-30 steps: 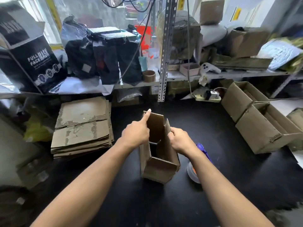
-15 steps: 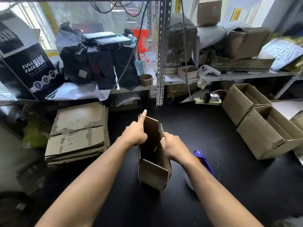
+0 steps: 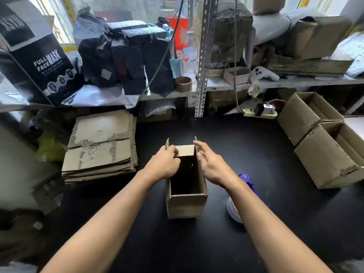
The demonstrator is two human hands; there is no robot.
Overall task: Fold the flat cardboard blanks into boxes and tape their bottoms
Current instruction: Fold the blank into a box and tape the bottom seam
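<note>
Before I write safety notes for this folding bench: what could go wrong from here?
The left hand alone pinches the far flap of the box; the right hand lies open, so the box may skew. The tape dispenser sits under the right forearm, easily knocked.

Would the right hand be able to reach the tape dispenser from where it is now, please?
Probably yes. The right hand rests open against the side of the box, and the tape dispenser lies on the black table just under that forearm, with nothing between them. The hand would only need to draw back.
</note>
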